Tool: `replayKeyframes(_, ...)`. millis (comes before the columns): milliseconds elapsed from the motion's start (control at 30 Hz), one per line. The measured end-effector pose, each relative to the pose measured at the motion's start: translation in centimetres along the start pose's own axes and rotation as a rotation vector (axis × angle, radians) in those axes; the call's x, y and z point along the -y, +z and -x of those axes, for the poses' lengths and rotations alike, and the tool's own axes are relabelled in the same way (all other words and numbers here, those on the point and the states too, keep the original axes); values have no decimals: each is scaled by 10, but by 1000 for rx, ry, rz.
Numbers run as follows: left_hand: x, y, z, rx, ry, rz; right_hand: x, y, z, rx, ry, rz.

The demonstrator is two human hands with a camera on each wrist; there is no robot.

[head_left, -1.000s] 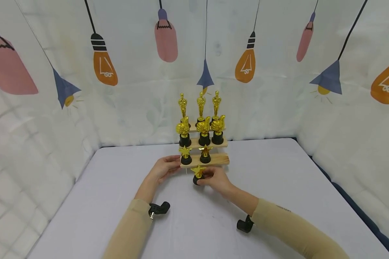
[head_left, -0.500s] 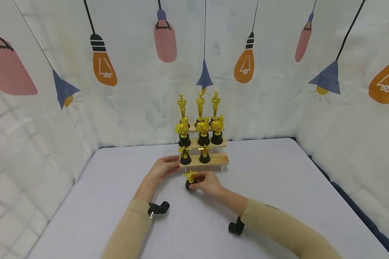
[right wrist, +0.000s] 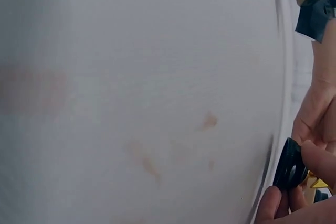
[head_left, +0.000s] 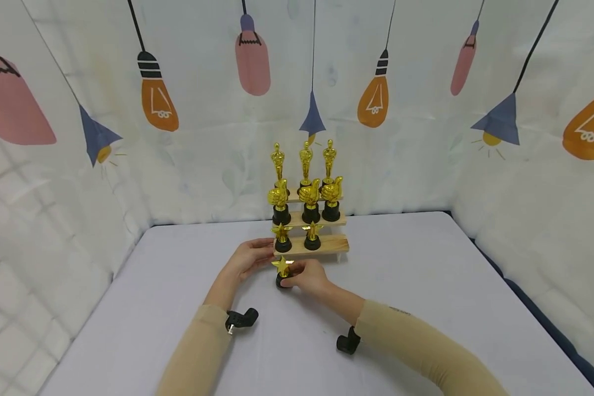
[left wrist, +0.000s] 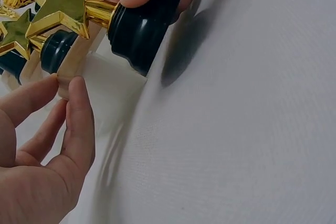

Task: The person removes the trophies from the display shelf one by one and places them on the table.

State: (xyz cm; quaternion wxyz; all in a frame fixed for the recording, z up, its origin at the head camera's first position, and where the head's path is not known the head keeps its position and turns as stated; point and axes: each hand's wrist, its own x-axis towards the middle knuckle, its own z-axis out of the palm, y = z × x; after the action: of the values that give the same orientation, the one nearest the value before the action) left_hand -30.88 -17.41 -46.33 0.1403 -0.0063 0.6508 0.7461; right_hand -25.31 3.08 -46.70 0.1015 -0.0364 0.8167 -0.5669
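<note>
At the bottom of the head view, two tan sleeves (head_left: pixel 425 344) reach in, each wrist wearing a black camera (head_left: pixel 348 342). White cloth spreads widely to both sides of them across the table (head_left: pixel 416 269), whose side edges slant toward the lower corners.

Just below the frame's centre, the right hand (head_left: pixel 308 276) pinches the black base of one gold star trophy (head_left: pixel 282 268), thumb and fingers closed on it; whether the base touches the cloth I cannot tell. The trophy is just in front of the stand's lowest shelf.

Slightly farther, left of centre, the left hand (head_left: pixel 249 258) pinches the left end of that shelf between its fingertips.

The wooden stand (head_left: pixel 335 242) has three tiers, near the table's far edge. Two shelf stars (head_left: pixel 312 237) stand lowest, three thumbs-up trophies (head_left: pixel 310 193) above, three figure trophies (head_left: pixel 306 159) on top: nine trophies with the held one.

Behind, the wall cloth (head_left: pixel 203 170) shows three pink, three orange and three blue printed lamps (head_left: pixel 373 102).
</note>
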Motion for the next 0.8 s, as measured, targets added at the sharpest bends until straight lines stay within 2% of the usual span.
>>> replayKeyframes(300,1,-3,1,7,7,-1,5,2,-2,7,-13,92)
replayKeyframes(800,2,-1,1,1,-4,17,6,-3,0,52,-63,158)
